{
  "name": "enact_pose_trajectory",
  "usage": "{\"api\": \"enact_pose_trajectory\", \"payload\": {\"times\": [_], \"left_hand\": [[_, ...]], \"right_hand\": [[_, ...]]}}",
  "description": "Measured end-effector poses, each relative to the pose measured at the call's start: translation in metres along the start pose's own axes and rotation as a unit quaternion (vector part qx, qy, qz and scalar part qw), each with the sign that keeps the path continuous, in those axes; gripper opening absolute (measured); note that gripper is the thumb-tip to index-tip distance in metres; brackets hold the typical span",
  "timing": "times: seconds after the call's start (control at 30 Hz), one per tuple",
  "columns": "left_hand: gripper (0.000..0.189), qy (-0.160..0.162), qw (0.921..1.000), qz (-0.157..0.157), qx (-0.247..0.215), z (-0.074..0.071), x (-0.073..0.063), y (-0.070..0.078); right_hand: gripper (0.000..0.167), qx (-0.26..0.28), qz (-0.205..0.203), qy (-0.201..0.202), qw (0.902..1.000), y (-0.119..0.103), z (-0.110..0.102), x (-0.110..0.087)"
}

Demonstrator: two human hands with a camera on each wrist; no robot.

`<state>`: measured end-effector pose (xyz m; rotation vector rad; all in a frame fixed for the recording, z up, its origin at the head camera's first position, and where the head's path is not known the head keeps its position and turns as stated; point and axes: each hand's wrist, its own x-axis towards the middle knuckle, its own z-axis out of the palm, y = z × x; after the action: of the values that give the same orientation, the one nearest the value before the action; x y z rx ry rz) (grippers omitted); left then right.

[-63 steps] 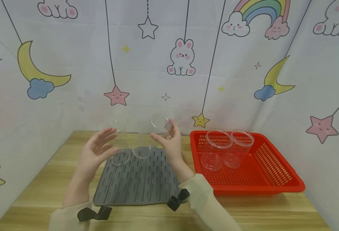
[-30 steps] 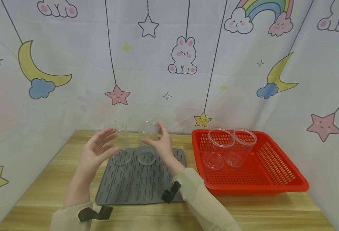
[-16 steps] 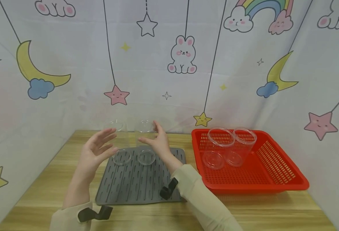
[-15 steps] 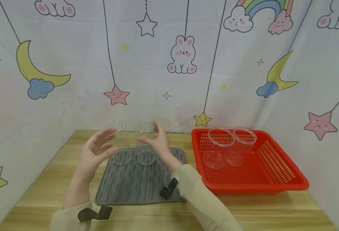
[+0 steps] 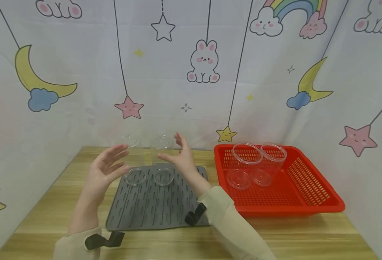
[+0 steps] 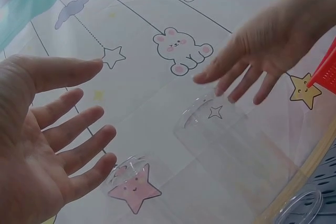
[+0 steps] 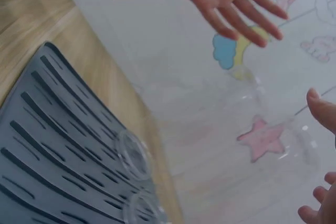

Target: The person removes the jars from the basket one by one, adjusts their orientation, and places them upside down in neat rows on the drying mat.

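Two clear plastic cups stand side by side on a grey ridged mat (image 5: 152, 213), each with a thick ring against the mat. My left hand (image 5: 108, 166) is beside the left cup (image 5: 137, 157), fingers spread and holding nothing; the left wrist view shows its open palm. To the right of the right cup (image 5: 161, 148), my right hand (image 5: 184, 159) has its fingers extended, apart from the cup. The right wrist view shows the rings of both cups on the mat, while their transparent walls are faint against the backdrop.
A red perforated basket (image 5: 285, 209) sits to the right of the mat, with two more clear cups, the nearer (image 5: 247, 162) and the farther (image 5: 272, 164), standing in its left part. Behind the wooden table (image 5: 48, 220) hangs a white cartoon-print cloth (image 5: 90, 57).
My right hand has brought the tilted cup left and set it upright on the mat beside the other cup. Its fingers have since come off the cup. My left hand has hardly moved.
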<state>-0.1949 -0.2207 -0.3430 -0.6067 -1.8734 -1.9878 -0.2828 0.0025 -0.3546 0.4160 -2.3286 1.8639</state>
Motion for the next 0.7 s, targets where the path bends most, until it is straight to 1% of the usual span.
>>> {"api": "enact_pose_trajectory", "payload": {"times": [0.1,0.27,0.37,0.47,0.57,0.7], "left_hand": [[0.054,0.0,1.0,-0.001,0.002,-0.002,0.0,-0.001],[0.053,0.003,0.9996,-0.008,0.028,-0.007,-0.001,-0.003],[0.052,0.01,0.9996,-0.012,0.022,-0.009,-0.001,-0.005],[0.052,0.014,0.9997,-0.013,0.013,-0.011,-0.001,-0.005],[0.051,0.013,0.9998,-0.01,0.011,-0.012,-0.001,-0.006],[0.052,0.014,0.9999,-0.001,-0.004,-0.014,-0.001,-0.007]], "right_hand": [[0.092,0.011,-0.03,-0.002,0.9995,-0.01,-0.012,-0.006],[0.089,0.013,-0.091,0.001,0.9958,-0.029,-0.041,-0.02],[0.089,0.002,-0.13,0.019,0.9913,-0.038,-0.064,-0.029],[0.089,-0.019,-0.153,0.05,0.9869,-0.045,-0.09,-0.038],[0.087,-0.024,-0.141,0.079,0.9865,-0.049,-0.118,-0.046],[0.086,-0.033,-0.099,0.108,0.9887,-0.05,-0.156,-0.053]]}}
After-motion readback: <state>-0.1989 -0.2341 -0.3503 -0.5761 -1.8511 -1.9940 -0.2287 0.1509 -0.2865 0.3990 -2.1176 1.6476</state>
